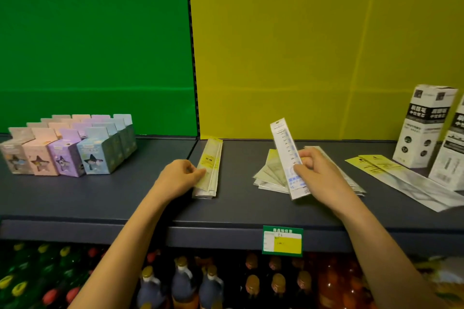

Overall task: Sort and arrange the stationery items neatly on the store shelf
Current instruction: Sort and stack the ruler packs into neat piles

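Far left of the shelf (100, 198): star-window boxes (67, 150) in tidy rows toward the back edge, not in play.

Near shelf centre: squared stack of packaged rulers (209, 168), long axis running front edge to back. Left hand (179, 178) rests against the stack's left side, fingers curled, tips touching the near-left edge; steadying it, not lifting.

Right of centre: right hand (319, 173) pinches one packaged ruler (288, 158) between thumb and fingers at its lower half. That ruler is raised off the shelf, top tipped back and slightly left, printed scale facing the camera. Under it, a loose fan of ruler packs (270, 175), splayed and unaligned.

Key relation: the squared stack lies to the left of the held ruler, well apart, and the ruler's long axis is already close to parallel with the stack's. The left hand is the nearer to the stack.

Far right: two yellow-topped long packs (401, 178) lying on a diagonal; tall refill boxes (424, 128), the rightmost cut off by the frame. Package print too blurred to read.
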Motion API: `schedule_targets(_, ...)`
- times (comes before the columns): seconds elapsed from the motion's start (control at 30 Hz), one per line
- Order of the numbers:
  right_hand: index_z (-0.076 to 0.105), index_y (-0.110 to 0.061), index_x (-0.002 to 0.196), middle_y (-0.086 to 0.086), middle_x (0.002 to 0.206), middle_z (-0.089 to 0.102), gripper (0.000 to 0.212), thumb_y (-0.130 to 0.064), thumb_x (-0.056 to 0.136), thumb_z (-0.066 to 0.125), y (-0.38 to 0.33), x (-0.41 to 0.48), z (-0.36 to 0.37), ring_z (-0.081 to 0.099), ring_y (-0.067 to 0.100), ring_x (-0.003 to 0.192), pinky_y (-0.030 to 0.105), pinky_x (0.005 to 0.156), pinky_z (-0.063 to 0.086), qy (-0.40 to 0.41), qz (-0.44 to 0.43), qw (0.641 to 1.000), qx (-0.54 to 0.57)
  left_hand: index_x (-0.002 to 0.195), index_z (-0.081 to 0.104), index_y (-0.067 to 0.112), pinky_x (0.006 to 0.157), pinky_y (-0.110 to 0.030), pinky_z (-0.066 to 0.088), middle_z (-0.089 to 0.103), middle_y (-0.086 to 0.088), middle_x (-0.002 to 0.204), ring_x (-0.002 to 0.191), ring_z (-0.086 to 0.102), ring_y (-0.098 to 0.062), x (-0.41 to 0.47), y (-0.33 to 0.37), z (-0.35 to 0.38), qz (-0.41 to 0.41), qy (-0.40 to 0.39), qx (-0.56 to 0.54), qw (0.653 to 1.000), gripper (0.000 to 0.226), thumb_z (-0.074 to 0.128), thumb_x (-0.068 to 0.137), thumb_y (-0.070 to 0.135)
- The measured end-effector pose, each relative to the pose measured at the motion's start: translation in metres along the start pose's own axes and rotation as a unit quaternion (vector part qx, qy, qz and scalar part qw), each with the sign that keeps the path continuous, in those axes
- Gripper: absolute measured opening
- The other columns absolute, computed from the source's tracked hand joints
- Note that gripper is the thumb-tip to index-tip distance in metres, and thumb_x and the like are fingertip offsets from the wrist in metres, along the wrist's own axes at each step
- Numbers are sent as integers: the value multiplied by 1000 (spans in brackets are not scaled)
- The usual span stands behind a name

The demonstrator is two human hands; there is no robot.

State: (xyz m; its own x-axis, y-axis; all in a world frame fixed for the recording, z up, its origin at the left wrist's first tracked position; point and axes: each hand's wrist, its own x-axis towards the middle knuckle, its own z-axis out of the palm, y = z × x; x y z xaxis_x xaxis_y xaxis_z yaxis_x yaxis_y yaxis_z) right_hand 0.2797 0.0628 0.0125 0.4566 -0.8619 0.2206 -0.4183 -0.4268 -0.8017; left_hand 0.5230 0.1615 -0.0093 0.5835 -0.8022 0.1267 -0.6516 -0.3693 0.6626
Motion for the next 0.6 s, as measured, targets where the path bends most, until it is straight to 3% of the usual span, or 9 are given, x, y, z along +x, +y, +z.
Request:
schedule_targets(0.13,42,-14,126,7,107,64,33,-16,94,46,5,2,-2,63,20,90,41,79,53,8,-8,1000,-22,89,62,10,79,-39,50,69,-8,92,85,62,-24,6,-5,1,-9,-24,97,995,42,50,86,51)
schedule_targets(0.2,40,-15,129,6,101,62,37,-16,93,46,8,4,-6,59,18,84,38,76,50,27,-13,999,-36,87,63,12,71,-34,46,67,-5,87,82,61,-23,4,-2,1,-14,-13,155,988,46,47,86,55)
schedule_targets(0.33,45,-15,128,14,122,60,36,-15,92,46,22,11,-23,58,26,98,31,70,42,98,-7,993,-60,85,56,17,63,-30,36,63,-3,85,79,55,-24,-9,14,1,25,115,248,962,36,50,85,52)
schedule_targets(0.4,46,-14,128,14,124,58,35,-14,93,44,32,16,-34,56,29,103,29,68,36,124,9,989,-80,87,54,19,63,-30,39,65,-3,85,80,57,-27,-17,27,4,81,180,227,954,29,52,85,48)
schedule_targets(0.47,44,-12,130,16,122,58,37,-14,93,42,43,21,-42,55,30,103,28,68,32,127,29,985,-113,82,53,22,63,-30,40,62,2,72,74,58,-25,-24,45,11,142,193,139,961,22,54,86,43)
schedule_targets(0.6,42,-9,132,18,129,55,38,-14,94,39,58,27,-44,52,33,113,34,78,38,103,54,977,-176,79,58,18,61,-30,43,56,9,64,61,53,-14,-33,84,39,251,74,6,965,14,56,87,30)
